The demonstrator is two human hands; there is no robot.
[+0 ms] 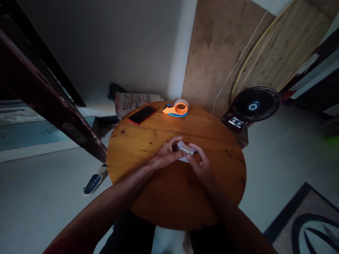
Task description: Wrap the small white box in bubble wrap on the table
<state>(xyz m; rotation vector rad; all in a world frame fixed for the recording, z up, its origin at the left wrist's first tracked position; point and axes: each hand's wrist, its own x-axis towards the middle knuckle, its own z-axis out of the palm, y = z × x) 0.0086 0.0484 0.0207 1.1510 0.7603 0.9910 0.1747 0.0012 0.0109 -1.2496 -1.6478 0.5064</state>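
Above the middle of the round table, a small whitish packet (186, 148), apparently wrapped in clear plastic, is held between both hands. My left hand (169, 152) grips its left end, thumb in front and fingers behind. On the other end, my right hand (200, 163) pinches it between thumb and fingers. Something pale shows just under the packet near the thumbs; I cannot make out whether it is part of it. What is inside the wrapping is too small to tell.
On the round wooden table (164, 197), an orange tape dispenser (176, 109) and a phone with a red edge (142, 115) lie at the far side. A dark fan (253, 106) stands beyond the table's right edge. One shoe (93, 183) is on the floor at left.
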